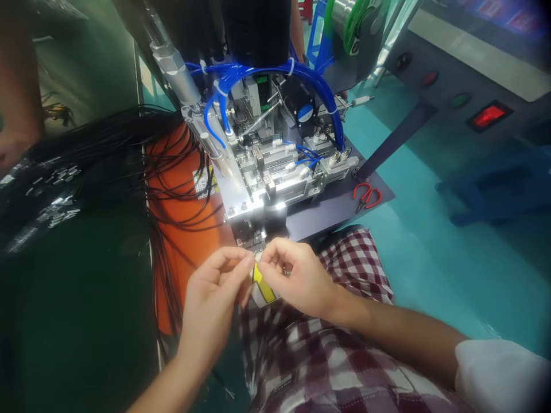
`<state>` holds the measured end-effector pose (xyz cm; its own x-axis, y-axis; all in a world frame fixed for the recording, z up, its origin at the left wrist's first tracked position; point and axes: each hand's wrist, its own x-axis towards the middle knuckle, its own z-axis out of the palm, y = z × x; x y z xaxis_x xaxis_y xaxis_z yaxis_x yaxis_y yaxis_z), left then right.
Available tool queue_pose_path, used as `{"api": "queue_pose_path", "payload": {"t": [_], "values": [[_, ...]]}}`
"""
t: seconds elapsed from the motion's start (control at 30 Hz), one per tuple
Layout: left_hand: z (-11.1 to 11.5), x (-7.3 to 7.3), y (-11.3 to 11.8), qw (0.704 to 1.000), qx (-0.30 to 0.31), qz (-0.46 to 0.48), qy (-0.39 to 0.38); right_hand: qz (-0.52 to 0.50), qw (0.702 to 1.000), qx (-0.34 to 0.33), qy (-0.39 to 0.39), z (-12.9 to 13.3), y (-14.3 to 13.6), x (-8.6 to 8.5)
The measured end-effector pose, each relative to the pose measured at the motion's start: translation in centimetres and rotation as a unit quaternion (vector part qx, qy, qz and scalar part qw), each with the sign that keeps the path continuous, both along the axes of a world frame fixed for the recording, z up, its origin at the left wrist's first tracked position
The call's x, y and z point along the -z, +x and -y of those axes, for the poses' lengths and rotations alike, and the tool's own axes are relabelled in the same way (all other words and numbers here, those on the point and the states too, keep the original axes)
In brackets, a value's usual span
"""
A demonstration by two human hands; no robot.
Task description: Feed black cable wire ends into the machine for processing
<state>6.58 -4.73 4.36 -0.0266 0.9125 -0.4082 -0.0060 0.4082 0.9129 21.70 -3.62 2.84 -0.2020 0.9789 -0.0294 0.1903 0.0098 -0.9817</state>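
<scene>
My left hand is closed in a pinch, thumb against the fingers. Close to its fingertips, my right hand makes a pinch too. A tiny pale strand seems to lie between the two sets of fingertips, too small to name for sure. Just beyond the hands is the front of a metal bench machine with cylinders and blue air hoses. A yellow and white label shows behind the fingers.
Many black cables trail over an orange surface at left, beside a dark green mat. Red-handled snips lie on the machine's base plate. A control box with a lit red switch stands at right. Another person's arm is at upper left.
</scene>
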Motion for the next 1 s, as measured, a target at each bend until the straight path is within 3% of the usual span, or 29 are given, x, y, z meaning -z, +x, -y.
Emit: {"api": "queue_pose_path", "payload": {"t": [0.2, 0.33, 0.57, 0.7, 0.87, 0.93, 1.0], "values": [[-0.2, -0.2, 0.2, 0.996, -0.041, 0.072, -0.034, 0.093, 0.989, 0.018, 0.111, 0.4, -0.8, 0.1], [-0.4, 0.1, 0.0, 0.996, -0.031, 0.063, -0.047, 0.047, 0.998, -0.029, -0.002, -0.5, 0.4, 0.1], [-0.4, 0.5, -0.2, 0.998, -0.012, 0.034, -0.043, -0.086, 0.988, -0.015, -0.127, -1.8, 0.7, -0.1], [-0.4, 0.5, -0.2, 0.999, -0.006, 0.021, -0.043, -0.099, 0.986, -0.004, -0.135, -1.8, 0.4, -0.2], [-0.5, 0.6, -0.2, 0.999, -0.003, 0.015, -0.036, -0.022, 0.999, 0.029, -0.016, -1.7, 0.6, -0.5], [-0.5, 0.6, -0.2, 0.999, -0.001, 0.013, -0.036, -0.033, 0.998, 0.026, -0.036, -1.8, 0.7, -0.6], [-0.5, 0.6, -0.3, 0.999, 0.002, 0.009, -0.035, -0.077, 0.99, 0.01, -0.117, -2.1, 0.8, -0.7]]}}
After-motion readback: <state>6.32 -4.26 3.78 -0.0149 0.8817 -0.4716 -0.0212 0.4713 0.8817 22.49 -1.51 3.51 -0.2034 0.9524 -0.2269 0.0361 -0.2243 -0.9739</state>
